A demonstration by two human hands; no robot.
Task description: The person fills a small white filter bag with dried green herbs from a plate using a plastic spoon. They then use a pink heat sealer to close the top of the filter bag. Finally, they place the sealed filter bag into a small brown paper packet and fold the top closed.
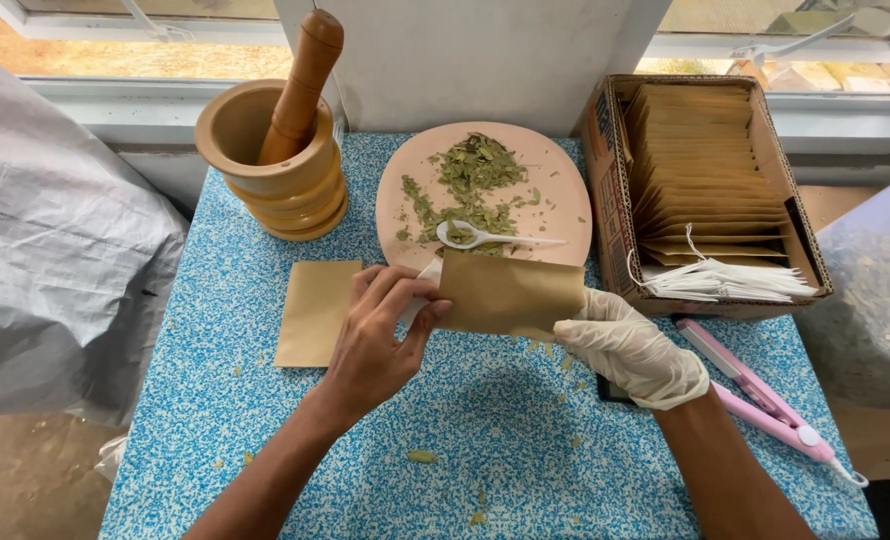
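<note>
Speckled blue table (mortar; plate)

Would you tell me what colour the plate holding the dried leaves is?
The plate is pale pink, seen clearly in the head view.

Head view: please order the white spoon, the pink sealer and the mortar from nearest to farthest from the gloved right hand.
From the right hand:
1. Pink sealer, just to its right.
2. White spoon, above-left on the plate.
3. Mortar, far left at the back.

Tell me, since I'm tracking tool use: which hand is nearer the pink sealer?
Right. The gloved right hand is just left of the pink sealer; the bare left hand is farther left, gripping the brown envelope.
</note>
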